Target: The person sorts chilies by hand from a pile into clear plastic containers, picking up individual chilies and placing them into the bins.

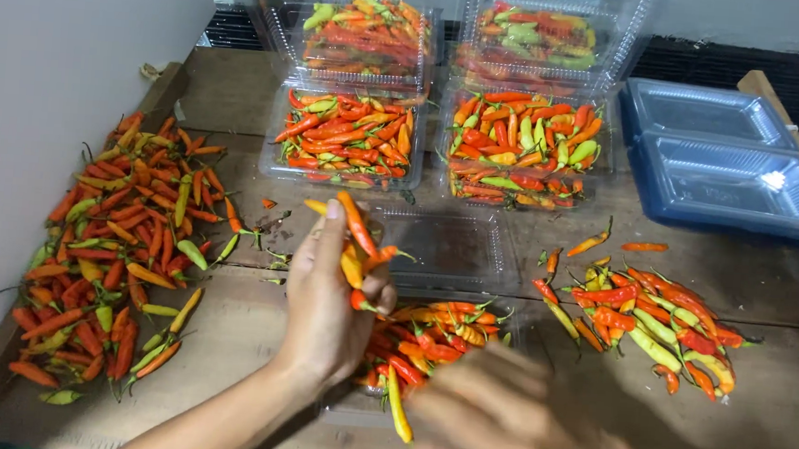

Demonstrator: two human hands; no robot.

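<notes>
Wooden table (241,82): chilli piles (122,243), clear trays (349,137).

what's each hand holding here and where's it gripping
The left hand pinches a small bunch of chillies around their lower ends. The right hand is too blurred to tell.

We see two bare hands, no gloves, no rings, no watch. Left hand (323,308) w/ forearm bare to frame edge, no sleeve in view. Right hand (498,428) blurred, fingers only vaguely outlined; wrist also bare.
</notes>
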